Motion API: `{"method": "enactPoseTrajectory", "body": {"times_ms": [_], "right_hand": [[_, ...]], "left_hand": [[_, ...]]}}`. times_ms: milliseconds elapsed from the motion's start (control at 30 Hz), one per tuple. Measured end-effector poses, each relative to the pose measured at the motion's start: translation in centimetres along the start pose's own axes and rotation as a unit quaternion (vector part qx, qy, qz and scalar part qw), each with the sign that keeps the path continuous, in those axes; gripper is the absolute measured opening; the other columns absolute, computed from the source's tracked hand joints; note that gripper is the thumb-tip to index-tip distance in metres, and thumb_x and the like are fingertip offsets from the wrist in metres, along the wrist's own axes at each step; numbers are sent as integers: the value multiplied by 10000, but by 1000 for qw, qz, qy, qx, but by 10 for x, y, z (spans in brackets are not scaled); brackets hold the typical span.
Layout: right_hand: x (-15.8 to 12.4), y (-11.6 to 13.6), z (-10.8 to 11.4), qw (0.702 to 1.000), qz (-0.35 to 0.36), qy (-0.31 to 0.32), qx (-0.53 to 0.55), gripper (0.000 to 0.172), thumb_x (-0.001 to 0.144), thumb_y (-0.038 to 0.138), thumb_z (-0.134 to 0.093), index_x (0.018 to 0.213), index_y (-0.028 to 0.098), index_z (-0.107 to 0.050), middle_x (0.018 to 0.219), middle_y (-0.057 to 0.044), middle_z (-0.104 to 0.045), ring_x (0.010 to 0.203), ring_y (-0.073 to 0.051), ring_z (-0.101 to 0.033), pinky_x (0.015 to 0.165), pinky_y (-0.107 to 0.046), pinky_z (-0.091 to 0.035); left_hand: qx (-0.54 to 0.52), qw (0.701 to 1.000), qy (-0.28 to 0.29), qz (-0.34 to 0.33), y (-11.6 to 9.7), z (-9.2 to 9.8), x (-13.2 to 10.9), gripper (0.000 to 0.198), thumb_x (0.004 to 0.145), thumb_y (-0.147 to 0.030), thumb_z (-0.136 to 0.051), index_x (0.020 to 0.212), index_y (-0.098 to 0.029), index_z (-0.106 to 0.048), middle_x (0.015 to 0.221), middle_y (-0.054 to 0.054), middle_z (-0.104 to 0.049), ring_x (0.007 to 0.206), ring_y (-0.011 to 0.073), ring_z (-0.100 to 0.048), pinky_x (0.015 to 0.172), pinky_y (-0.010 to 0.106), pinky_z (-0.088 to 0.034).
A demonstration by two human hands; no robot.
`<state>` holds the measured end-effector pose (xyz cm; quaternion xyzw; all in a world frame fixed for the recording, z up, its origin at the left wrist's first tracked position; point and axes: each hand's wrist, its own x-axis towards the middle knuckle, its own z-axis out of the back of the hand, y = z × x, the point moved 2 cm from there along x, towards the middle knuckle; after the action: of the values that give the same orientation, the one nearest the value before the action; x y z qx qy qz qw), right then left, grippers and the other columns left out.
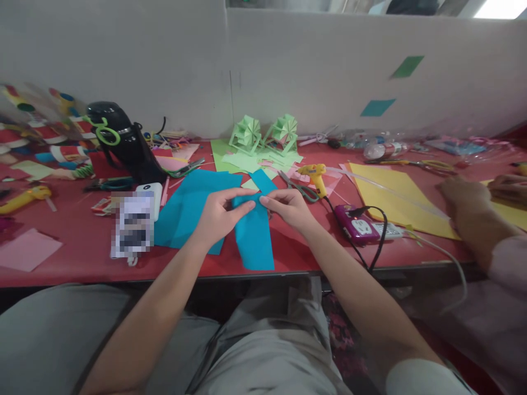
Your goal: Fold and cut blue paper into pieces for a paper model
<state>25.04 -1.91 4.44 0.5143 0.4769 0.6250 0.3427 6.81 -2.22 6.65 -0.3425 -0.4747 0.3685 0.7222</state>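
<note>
Left hand (220,214) and right hand (291,207) pinch curved blue paper (254,238).

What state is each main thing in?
Left hand: pinching blue strip
Right hand: pinching blue strip
Blue strip: held by both
Blue sheet: flat
Scissors: lying, opening unclear
Glue gun by scissors: resting, heat unclear
Power strip: light lit, plug inserted
Black bottle: capped
Paper models: folded
</note>
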Motion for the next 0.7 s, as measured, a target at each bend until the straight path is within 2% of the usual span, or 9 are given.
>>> {"method": "enactPoseTrajectory", "body": {"times_ms": [167, 500, 600, 700], "right_hand": [[1, -3, 1, 1000, -2, -10, -13, 296, 780, 426, -734, 657, 159, -692, 536, 13, -590, 497, -97, -534, 496, -237, -420], [1, -2, 2, 999, -10, -14, -31, 296, 774, 438, -732, 662, 165, -699, 542, 9, -590, 504, -99, -517, 504, -246, -410], [2, -3, 2, 999, -20, -23, -22, 308, 758, 448, -743, 653, 163, -692, 554, 6, -593, 509, -100, -514, 508, -248, -411], [3, -7, 4, 998, -37, -42, -10, 339, 733, 478, -752, 635, 162, -677, 556, -1, -596, 507, -106, -516, 509, -255, -416]], "left_hand": [[31, 1000, 7, 0, 0, 1, 0, 233, 814, -307, -700, 1025, -227, -756, 1038, 39, -756, 937, 211, -683, 814, 297, -535], [20, 1000, 5, 11, 1, 0, 1, 229, 805, -316, -701, 1011, -230, -755, 1039, 35, -750, 882, 190, -671, 765, 283, -527], [-25, 999, -8, 47, 6, -2, 1, 284, 783, -343, -721, 1033, -211, -738, 995, 46, -747, 836, 182, -664, 697, 266, -517], [-115, 985, -31, 122, 16, -3, 2, 405, 749, -397, -751, 1089, -186, -692, 785, 31, -722, 661, 154, -631, 580, 248, -484]]}}
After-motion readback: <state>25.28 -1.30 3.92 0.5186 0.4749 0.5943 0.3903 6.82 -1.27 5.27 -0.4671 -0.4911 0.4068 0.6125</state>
